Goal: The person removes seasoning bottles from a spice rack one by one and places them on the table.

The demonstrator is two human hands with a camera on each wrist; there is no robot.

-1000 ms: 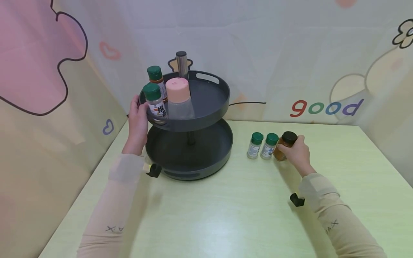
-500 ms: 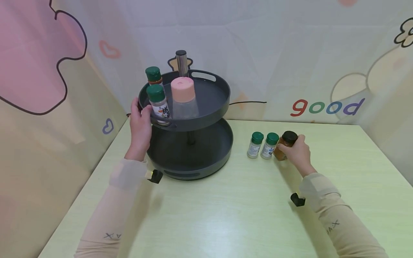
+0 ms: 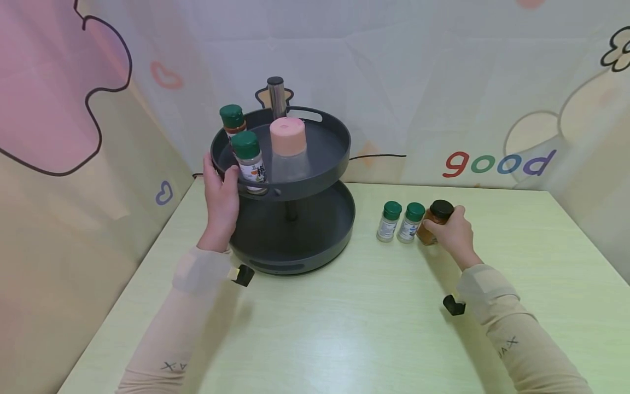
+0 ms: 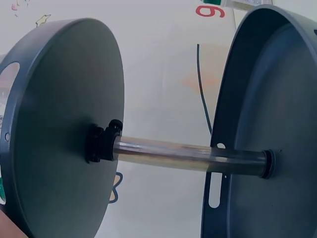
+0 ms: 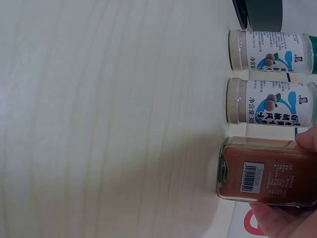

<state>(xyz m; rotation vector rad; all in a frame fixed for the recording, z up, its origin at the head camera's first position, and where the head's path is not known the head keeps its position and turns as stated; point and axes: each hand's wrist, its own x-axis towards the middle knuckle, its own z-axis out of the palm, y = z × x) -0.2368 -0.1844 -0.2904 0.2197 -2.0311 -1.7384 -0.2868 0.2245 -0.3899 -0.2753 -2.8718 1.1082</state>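
My left hand [image 3: 221, 205] grips the left rim of the upper tray [image 3: 327, 156] of a dark grey two-tier turntable, the thumb near the front cut-out. On that tray stand two green-capped spice shakers, the front one [image 3: 250, 161] beside my thumb and the rear one [image 3: 232, 117] behind it, plus a clear jar with a pink lid [image 3: 288, 138]. My right hand [image 3: 455, 235] holds a square glass jar of brown spice [image 5: 267, 171] with a black lid, upright on the table. Left of it are two white-labelled shakers [image 3: 387, 221] [image 5: 277, 101] with green caps.
The lower tray [image 3: 295, 246] of the turntable rests on the pale wooden table [image 3: 334, 328]. A steel post [image 3: 277, 98] rises through the upper tray. A printed cloth [image 3: 418, 82] hangs behind the table, and another side hangs at left.
The upper tray has turned, carrying its shakers and pink-lidded jar to the right at the front. My left hand has moved right and slightly down with the rim. The right hand stays still.
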